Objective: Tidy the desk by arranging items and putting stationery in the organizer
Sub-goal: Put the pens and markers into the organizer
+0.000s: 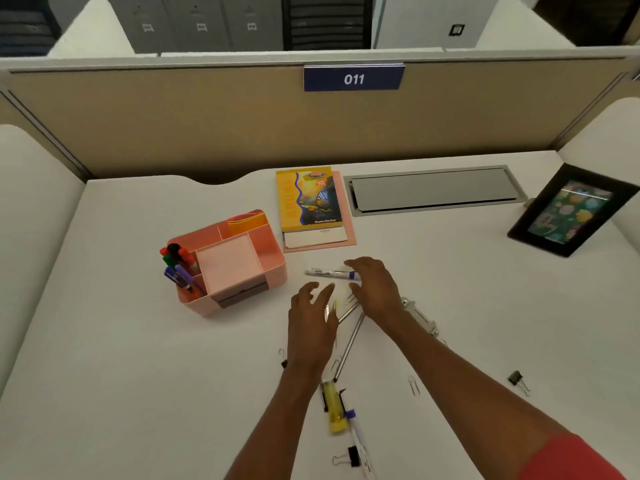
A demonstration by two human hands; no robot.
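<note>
Closest to the camera, behind both wrists, lie a black binder clip (352,456), a white pen (360,445) and a yellow highlighter (335,408), none of them yet put away. Between the forearms a long metal rod (349,348) runs up toward the fingers. Both hands hover open over the desk (138,375): the left hand (311,320) with fingers spread and holding nothing, the right hand (375,287) likewise empty, its fingertips just over a purple-banded pen (330,273). Left of the left hand stands the pink organizer (235,261), already holding several markers (178,265) and some sticky notes (247,220). Beyond the hands a yellow book (310,199) sits on a neat stack. Right of the right arm, a paper clip (414,385) and another binder clip (516,379) lie loose. My judgement: partly done, with much small stationery left.
</note>
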